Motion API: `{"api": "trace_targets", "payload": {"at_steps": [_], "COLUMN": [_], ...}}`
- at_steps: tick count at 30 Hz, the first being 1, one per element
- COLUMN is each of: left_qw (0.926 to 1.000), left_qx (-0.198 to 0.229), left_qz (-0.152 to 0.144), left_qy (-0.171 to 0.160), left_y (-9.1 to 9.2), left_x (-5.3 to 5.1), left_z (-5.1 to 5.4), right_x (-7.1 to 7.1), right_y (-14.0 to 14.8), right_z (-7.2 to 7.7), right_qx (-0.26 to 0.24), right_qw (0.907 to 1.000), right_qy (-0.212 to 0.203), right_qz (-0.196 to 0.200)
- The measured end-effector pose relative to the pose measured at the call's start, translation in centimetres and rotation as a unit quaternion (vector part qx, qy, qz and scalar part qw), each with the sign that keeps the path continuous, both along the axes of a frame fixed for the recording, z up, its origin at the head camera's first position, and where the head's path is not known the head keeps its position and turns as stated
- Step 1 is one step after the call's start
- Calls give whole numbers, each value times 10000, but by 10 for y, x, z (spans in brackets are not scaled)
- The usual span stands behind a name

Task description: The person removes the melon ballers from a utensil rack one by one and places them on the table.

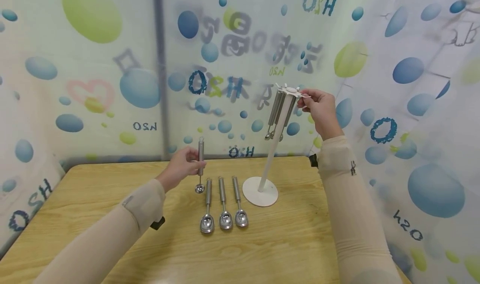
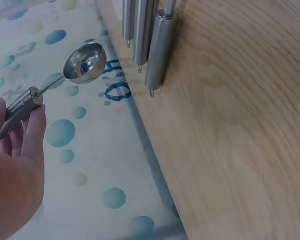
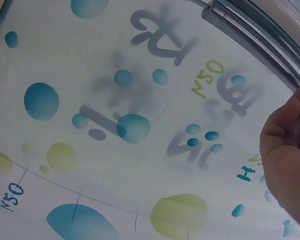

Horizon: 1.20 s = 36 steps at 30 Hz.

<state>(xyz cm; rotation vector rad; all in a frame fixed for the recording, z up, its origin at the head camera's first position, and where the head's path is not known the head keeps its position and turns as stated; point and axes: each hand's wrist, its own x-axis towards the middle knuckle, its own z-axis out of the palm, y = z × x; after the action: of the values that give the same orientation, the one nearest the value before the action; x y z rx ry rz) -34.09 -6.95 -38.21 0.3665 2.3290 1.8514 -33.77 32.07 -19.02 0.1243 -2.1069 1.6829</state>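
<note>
My left hand (image 1: pixel 184 164) grips the steel handle of a small melon baller (image 1: pixel 200 159), held upright with its little bowl down, above the table. In the left wrist view the bowl (image 2: pixel 85 63) shows beyond the thumb and fingers. My right hand (image 1: pixel 319 108) pinches the hooked top of a white utensil stand (image 1: pixel 272 148), which looks tilted in the head view. Several steel-handled tools (image 1: pixel 278 109) with small bowls hang from this top. The right wrist view shows their handles (image 3: pixel 255 42) close above the fingertips; what those fingers hold is mostly hidden there.
Three steel scoops (image 1: pixel 225 209) lie side by side on the wooden table (image 1: pixel 285 242), bowls toward me, left of the stand's round white base (image 1: pixel 260 191). A patterned curtain (image 1: pixel 240 67) rises behind the table and along both sides.
</note>
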Motion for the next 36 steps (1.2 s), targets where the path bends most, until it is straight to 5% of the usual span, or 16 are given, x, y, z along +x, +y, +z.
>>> {"api": "trace_targets", "payload": {"at_steps": [10,36], "left_qw": [9998,9939], "left_qx": [60,-75], "left_qz": [-73,319], "left_qy": [-157,-1049], "left_y": [-13,-18], "left_x": [3,16], "left_z": [-17,-54], "right_x": [1,2], "right_y": [0,-3], "right_z": [0,0], "right_qx": [11,-172], "right_qw": [10000,9998], "right_qy": [50,46], "right_qz": [39,57]}}
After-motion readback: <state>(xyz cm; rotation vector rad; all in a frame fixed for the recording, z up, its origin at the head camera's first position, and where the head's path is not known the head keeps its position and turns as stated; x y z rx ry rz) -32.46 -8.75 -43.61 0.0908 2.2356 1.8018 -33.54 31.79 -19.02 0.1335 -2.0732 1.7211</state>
